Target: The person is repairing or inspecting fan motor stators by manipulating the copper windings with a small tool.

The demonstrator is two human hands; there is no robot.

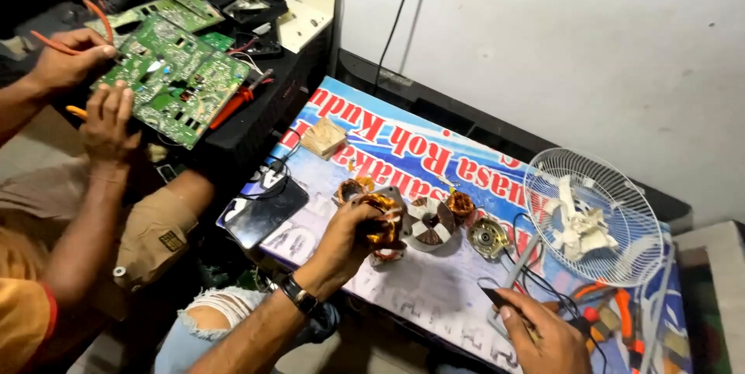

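Printed vinyl banner (434, 281) covers the low work surface against a plain pale wall, and everything is best placed from the motor stator (382, 225) near its front edge. That stator, a steel core wound with copper coils, sits in the left hand (345, 244), whose fingers are curled tightly round it from the near side, lifting it just off the banner with the windings facing away from the wrist. Right of the stator and well apart from it, the right hand (543, 335) is closed in a pinch on a slim dark probe-like tool (497, 299), its tip pointing back toward the stator; the long axis of the tool runs roughly along the front edge of the banner. Just beyond the stator lie a rotor (431, 223) and a round end cap (488, 237), with a white fan guard (594, 215) farther right. Left of the stator rests a dark phone (268, 211). Far to the left another person's hands (101, 122) work on a green circuit board (174, 75).
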